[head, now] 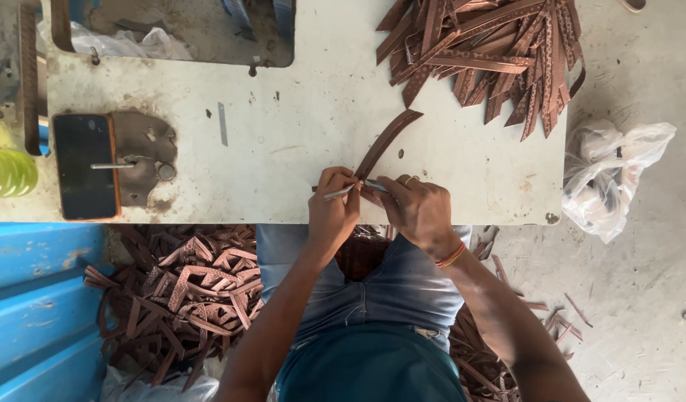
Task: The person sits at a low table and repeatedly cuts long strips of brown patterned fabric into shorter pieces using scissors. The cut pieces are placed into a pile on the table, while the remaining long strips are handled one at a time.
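A long brown patterned strap (pixel 388 138) lies across the white table (pixel 298 141), its near end between both my hands at the table's front edge. My left hand (pixel 332 210) grips a thin silver pen-like tool (pixel 340 193) against the strap's end. Beside it my right hand (pixel 417 208), with a ring and an orange wristband, pinches the strap's end. Both hands touch each other over the strap.
A heap of similar brown straps (pixel 492 52) covers the table's far right. More straps (pixel 186 294) lie piled on the floor at left. A dark phone (pixel 84 165) rests on the table's left, a clear plastic bag (pixel 609 179) on the floor at right, a blue panel (pixel 37 298) at lower left.
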